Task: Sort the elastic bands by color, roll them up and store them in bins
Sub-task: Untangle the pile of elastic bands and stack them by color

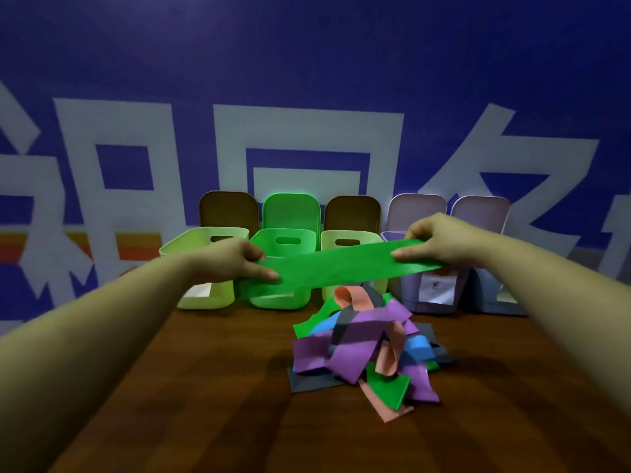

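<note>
Bins [280,264] open, contents unclear | left hand [244,261], right hand [432,242]: each grip pinching green band [341,269] ends

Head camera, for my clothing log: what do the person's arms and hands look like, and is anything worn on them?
Both forearms are bare right to the frame edges: no sleeves show. The left hand and right hand wear no gloves, and no watch, bracelet or ring is visible. The fingers are uncovered. The picture is dim and slightly blurred, so small markings cannot be ruled out.

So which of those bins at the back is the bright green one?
The second bin from the left, behind the stretched green band. Its neighbours on either side are pale yellow-green; the two on the right are lilac.
</note>
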`<state>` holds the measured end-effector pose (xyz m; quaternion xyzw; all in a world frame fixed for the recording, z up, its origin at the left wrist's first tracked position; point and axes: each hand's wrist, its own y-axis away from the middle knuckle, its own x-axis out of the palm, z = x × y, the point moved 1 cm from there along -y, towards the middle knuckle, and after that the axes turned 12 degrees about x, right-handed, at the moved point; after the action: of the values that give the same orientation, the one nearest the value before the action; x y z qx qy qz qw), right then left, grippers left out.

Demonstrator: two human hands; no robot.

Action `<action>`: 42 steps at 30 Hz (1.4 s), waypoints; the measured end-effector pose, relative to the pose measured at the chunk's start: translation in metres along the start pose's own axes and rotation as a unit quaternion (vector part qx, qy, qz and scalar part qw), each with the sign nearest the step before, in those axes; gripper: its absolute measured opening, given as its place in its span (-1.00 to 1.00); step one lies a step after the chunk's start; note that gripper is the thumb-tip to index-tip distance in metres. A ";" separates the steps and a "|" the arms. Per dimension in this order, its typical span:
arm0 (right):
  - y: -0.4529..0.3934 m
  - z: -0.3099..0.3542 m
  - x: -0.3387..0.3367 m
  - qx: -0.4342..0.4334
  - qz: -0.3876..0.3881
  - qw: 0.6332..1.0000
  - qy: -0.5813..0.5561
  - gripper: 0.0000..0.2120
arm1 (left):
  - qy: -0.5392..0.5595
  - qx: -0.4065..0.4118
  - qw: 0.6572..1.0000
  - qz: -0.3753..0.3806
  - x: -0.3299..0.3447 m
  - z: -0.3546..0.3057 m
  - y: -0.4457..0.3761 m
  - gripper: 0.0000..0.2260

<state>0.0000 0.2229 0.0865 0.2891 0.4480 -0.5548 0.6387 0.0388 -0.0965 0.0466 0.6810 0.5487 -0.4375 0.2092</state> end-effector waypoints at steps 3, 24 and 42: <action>0.018 -0.001 0.010 0.022 0.064 0.998 -0.016 -0.80 | 0.070 -0.014 0.997 0.012 -0.006 -0.001 0.030 -0.70; 0.025 0.006 0.082 0.091 0.096 0.983 -0.127 -0.74 | 0.283 -0.134 0.947 0.077 0.049 0.055 0.148 -0.40; -0.081 0.116 0.207 -0.049 -0.017 0.994 0.094 -0.79 | 0.392 -0.231 0.889 0.054 0.103 0.065 0.151 -0.64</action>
<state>-0.0527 0.0114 -0.0380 0.3012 0.5377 -0.5132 0.5973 0.1575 -0.1350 -0.1021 0.7583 0.6336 0.0160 0.1522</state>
